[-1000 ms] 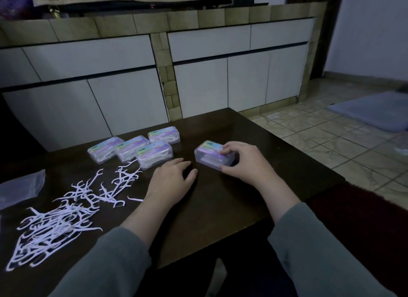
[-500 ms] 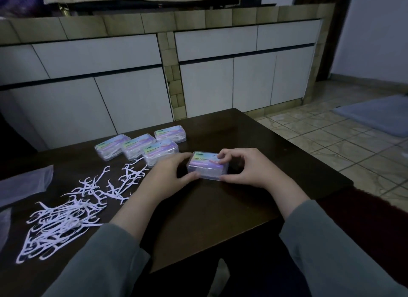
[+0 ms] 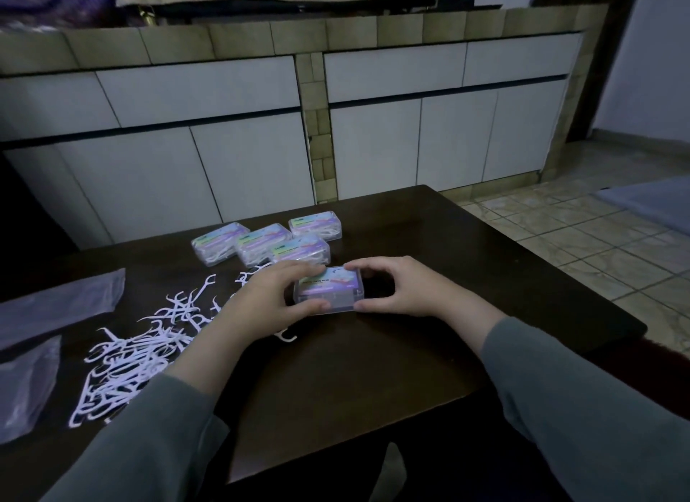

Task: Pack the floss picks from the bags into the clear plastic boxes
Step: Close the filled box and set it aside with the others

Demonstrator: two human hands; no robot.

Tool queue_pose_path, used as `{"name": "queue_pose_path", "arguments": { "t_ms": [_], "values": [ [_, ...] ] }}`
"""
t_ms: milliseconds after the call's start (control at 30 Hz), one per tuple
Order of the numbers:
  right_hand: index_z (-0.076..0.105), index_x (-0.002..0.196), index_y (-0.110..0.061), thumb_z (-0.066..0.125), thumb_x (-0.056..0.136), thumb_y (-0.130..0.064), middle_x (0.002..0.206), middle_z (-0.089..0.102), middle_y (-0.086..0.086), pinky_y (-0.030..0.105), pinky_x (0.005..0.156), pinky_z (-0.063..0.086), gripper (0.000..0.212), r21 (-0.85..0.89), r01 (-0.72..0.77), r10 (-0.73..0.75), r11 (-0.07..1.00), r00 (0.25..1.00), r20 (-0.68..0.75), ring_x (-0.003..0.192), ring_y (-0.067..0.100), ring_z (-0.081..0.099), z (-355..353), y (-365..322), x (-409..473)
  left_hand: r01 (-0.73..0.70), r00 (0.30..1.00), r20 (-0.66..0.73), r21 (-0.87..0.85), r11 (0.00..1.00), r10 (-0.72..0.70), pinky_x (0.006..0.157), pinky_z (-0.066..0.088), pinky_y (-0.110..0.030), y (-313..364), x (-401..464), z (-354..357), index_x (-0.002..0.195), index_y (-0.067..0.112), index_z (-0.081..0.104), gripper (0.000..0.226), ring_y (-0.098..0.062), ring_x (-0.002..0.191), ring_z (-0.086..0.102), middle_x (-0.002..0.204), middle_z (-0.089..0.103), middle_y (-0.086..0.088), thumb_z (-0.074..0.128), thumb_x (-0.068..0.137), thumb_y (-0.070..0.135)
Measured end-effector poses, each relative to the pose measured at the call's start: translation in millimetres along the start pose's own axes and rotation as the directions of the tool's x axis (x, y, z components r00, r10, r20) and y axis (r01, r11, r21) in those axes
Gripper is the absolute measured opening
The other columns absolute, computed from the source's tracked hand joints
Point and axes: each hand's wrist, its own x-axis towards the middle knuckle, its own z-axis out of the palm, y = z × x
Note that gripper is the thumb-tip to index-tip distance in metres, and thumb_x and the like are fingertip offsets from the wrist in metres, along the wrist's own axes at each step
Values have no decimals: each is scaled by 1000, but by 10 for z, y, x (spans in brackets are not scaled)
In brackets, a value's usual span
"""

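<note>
A clear plastic box with a coloured label lies on the dark table in front of me. My left hand grips its left end, thumb at the near edge and fingers over the top. My right hand grips its right end the same way. The lid looks closed and the box appears empty. A loose pile of white floss picks spreads over the table to the left. Several filled boxes sit grouped just behind the held one.
Two flat clear plastic bags lie at the table's left edge. White cabinet doors stand behind the table. Tiled floor and a grey mat are off to the right, past the table's right edge.
My right hand slid the box toward me and to the left. My left hand came off the table and took hold of the box's left end.
</note>
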Motion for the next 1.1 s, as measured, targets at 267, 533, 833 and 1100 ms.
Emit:
{"name": "queue_pose_path", "arguments": {
  "t_ms": [267, 533, 833, 1100],
  "values": [
    [39, 139, -46, 76, 79, -42, 137, 49, -17, 15, 76, 39, 71, 45, 34, -37, 998, 998, 47, 97, -6, 48, 97, -40, 232, 8, 1000, -30, 86, 996, -6, 82, 50, -29, -96, -61, -69, 116, 39, 56, 55, -1, 99, 50, 113, 53, 17, 57, 72, 72],
    [41, 142, -42, 79, 79, -30, 147, 44, -14, 19, 107, 31, 75, 217, -11, -11, 976, 995, 102, 131, -6, 36, 138, -3, 254, -53, 999, 6, 160, 986, 53, 65, 38, -22, -17, -23, -42, 108, 27, 53, 36, -6, 84, 47, 101, 45, 10, 56, 87, 57],
    [39, 143, -43, 77, 81, -29, 149, 41, -13, 20, 107, 31, 75, 207, -19, -5, 978, 993, 118, 136, 0, 34, 133, -17, 241, -71, 997, -8, 279, 958, 76, 70, 31, -24, 66, -68, 27, 108, 21, 52, 34, -9, 87, 42, 100, 41, 8, 45, 94, 51],
    [32, 138, -57, 71, 71, -60, 147, 41, -15, 43, 108, 38, 78, 81, -58, 53, 995, 997, 61, 131, 15, 40, 216, -42, 229, -27, 997, -61, 161, 987, 37, 69, 35, -17, 37, -90, 50, 114, 23, 53, 36, -7, 95, 47, 107, 48, 9, 49, 92, 52]
  ]
}}
